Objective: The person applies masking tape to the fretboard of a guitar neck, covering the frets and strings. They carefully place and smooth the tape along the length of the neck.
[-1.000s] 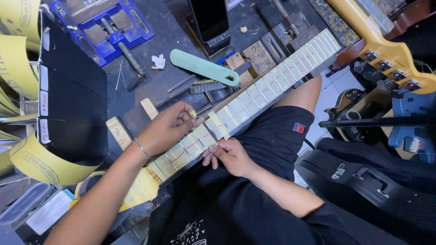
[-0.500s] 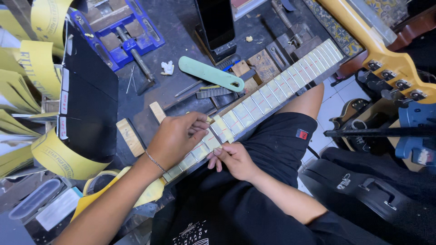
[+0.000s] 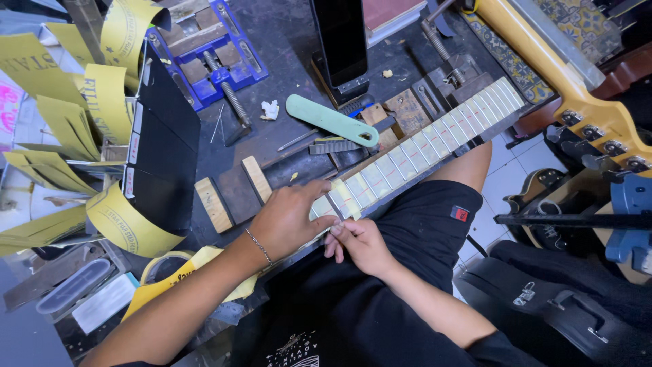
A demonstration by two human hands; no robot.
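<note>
- The left hand [image 3: 288, 221] lies palm down with its grip pressed over the near end of the guitar neck [image 3: 414, 153]; the right hand [image 3: 360, 241] has a narrow grip, fingertips pinching the neck's edge just beside it.
- The neck is long and pale, crossed by thin metal frets, with yellowish tape between them.
- It runs slanting from the person's lap up to the right across the dark, cluttered bench [image 3: 272, 136].
- On the bench: curled yellow sandpaper strips [image 3: 81, 102], a blue vise [image 3: 214, 58], a mint-green handled tool [image 3: 333, 121].
- At far right a yellow guitar headstock [image 3: 584, 115] above a tiled floor [image 3: 509, 177].
</note>
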